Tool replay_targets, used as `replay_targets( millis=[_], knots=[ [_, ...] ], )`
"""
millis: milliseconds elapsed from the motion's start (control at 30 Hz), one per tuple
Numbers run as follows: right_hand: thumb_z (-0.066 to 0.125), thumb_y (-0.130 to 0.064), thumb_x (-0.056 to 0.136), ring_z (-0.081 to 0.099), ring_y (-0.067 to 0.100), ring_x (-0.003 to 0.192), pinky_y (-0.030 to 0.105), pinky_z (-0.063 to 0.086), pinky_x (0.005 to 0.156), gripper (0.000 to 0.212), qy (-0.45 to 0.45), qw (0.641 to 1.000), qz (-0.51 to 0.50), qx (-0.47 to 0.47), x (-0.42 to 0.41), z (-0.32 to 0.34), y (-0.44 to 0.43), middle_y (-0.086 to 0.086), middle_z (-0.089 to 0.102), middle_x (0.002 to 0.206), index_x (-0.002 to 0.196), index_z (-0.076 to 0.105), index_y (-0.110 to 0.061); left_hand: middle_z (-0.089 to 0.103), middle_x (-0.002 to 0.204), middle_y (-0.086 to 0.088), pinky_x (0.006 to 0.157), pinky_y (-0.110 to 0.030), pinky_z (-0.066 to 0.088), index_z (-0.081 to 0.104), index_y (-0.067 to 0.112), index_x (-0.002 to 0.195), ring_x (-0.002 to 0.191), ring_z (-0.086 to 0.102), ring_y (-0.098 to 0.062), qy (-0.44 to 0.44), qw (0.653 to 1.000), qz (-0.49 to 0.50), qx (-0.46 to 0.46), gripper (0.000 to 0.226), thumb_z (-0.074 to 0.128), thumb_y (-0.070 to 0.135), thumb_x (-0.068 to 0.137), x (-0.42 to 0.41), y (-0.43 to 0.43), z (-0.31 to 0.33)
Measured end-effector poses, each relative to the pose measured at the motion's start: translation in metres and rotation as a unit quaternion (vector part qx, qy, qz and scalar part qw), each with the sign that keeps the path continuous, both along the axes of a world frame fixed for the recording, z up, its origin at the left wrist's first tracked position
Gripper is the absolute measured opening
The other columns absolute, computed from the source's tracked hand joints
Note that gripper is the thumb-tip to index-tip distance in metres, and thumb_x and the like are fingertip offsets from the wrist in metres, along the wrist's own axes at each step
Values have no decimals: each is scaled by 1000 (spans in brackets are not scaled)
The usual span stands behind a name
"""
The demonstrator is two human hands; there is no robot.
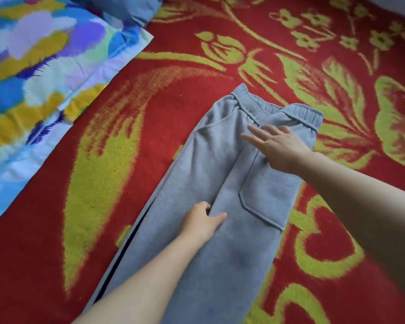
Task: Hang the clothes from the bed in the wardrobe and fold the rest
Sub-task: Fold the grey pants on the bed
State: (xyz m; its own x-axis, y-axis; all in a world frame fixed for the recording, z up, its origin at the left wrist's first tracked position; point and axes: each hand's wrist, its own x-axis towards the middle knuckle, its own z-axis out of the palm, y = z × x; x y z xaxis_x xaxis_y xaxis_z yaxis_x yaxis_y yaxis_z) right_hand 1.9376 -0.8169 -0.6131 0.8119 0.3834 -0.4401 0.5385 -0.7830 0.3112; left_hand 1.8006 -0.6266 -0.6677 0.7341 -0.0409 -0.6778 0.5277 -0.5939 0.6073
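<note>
On the red blanket (173, 94) the grey trousers (220, 160) are being folded: right hand (276, 146) presses flat, left hand (201, 220) pinches the fabric; next, probably, a crosswise fold.

Right hand (278, 148) flat, left hand (202, 222) pinched

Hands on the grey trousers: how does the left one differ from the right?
The left hand pinches a fold of the trousers with curled fingers; the right hand lies flat with fingers spread. The left hand is lower down the trousers; the right hand is up by the waistband. Both touch the same trousers.
</note>
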Motion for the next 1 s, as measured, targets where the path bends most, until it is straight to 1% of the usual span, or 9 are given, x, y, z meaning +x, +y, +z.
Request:
replay_targets(
  millis=[67, 167, 267, 367, 500, 600, 700, 867, 1000],
  knots=[
    [49, -14, 90, 37, 25, 124, 33, 30, 87, 73, -2, 999, 9, -36, -4, -5, 9, 0, 31, 147, 148, 8, -33, 64, 73, -5, 60, -29, 34, 49, 17, 63, 83, 62, -27, -13, 1000, -5, 7, 34, 63, 37, 86, -5, 0, 5],
    [49, -17, 91, 47, 27, 111, 33, 29, 79, 42, -60, 997, -31, -36, -13, 3, 9, 3, 49, 123, 132, 43, -27, 46, 57, 0, 58, -34, 27, 35, 15, 54, 70, 52, -26, -71, 997, -26, 24, 48, 59, 38, 89, -10, 6, 23],
    [46, -11, 92, 52, 33, 98, 35, 27, 72, 24, -115, 983, -127, 67, -16, 19, 6, 13, 49, 112, 114, 55, -12, 54, 69, -12, 65, -39, 33, 32, 16, 52, 75, 54, -31, -146, 988, -53, 22, 50, 54, 35, 93, -11, 16, 45],
    [45, -2, 89, 50, 37, 95, 38, 29, 75, 18, -169, 941, -185, 229, -9, 32, 36, 22, 47, 113, 103, 56, -1, 52, 63, -13, 58, -39, 33, 47, 13, 50, 58, 48, -29, -208, 978, 22, -13, 43, 62, 25, 89, -2, 49, 64],
    [49, 1, 88, 45, 28, 121, 44, 24, 106, 62, -93, 917, -210, 326, 7, 39, 97, 15, 14, 154, 143, 32, -21, 71, 85, -20, 73, -40, 48, 73, 7, 94, 74, 55, -13, -184, 973, 139, -19, 14, 66, 16, 86, 22, 110, 58],
    [50, -6, 89, 45, 24, 123, 48, 19, 110, 77, -54, 910, -269, 311, -24, 26, 114, 9, 0, 158, 150, 9, -31, 59, 122, -20, 97, -40, 45, 41, 8, 140, 108, 59, -26, -35, 983, 172, -59, 61, 67, 18, 86, 17, 131, 36],
    [51, -16, 90, 26, 23, 139, 40, 23, 108, 73, -49, 882, -353, 308, -102, 3, 113, 9, 10, 157, 150, 11, -23, 50, 134, -16, 102, -37, 41, 34, 5, 142, 117, 54, -26, -10, 986, 146, -77, 69, 70, 12, 83, -18, 137, 18],
    [59, -11, 88, 32, 29, 136, 37, 25, 109, 61, -126, 737, -534, 394, -264, -19, 130, 15, 37, 146, 142, 32, -2, 58, 115, -15, 86, -29, 44, 40, 3, 136, 96, 55, -20, -9, 995, 87, -39, 68, 73, 1, 77, -87, 166, 9],
    [59, -15, 91, 23, 26, 140, 30, 18, 112, 70, -51, 575, -695, 428, -369, -26, 183, 16, 27, 151, 147, 19, -3, 61, 100, -11, 84, -33, 45, 42, 8, 136, 94, 59, -26, 57, 998, 29, 22, 64, 73, 12, 79, -158, 203, 12]
  ],
)
